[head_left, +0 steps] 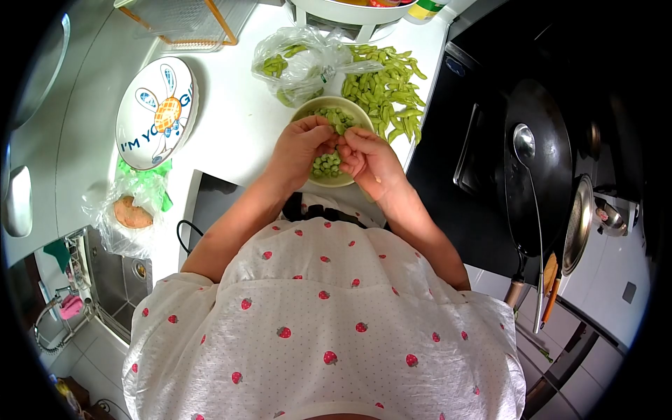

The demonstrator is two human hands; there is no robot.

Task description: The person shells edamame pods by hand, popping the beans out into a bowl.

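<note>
Both hands meet over a pale green bowl (334,183) that holds shelled green beans (326,165). My left hand (306,143) has its thumb and fingers pinched together above the bowl's left side. Opposite it, my right hand (365,155) pinches at a green pod (341,129) between the two sets of fingertips; the fingers partly hide it. Behind and to the right of the bowl lies a spread of green pods (381,91). A clear plastic bag (297,59) with some pods inside sits just behind the bowl.
A plate with a rabbit drawing (155,115) lies at the left, near a bagged brown item (133,212). The sink (119,273) is at lower left. On the right are a black wok (535,175) with a ladle (524,143) and a metal lid (578,224).
</note>
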